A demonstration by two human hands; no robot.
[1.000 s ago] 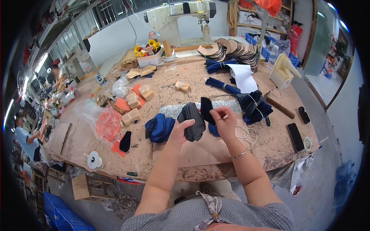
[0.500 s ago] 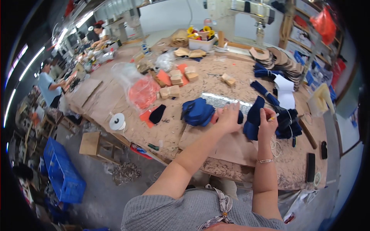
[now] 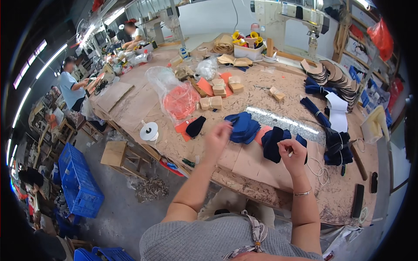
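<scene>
Working mid-batch, I am pinching a dark blue piece in right hand on the bench; left hand, fingers curled loosely, is hovering by the blue pile, while tied bundles are waiting.

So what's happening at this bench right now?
A person stands at a worn workbench sorting dark blue fabric pieces. The right hand pinches something small and pale beside a dark navy piece, while the left hand hovers next to a blue fabric pile. Tied tan bundles and an orange-filled plastic bag lie further back.
</scene>
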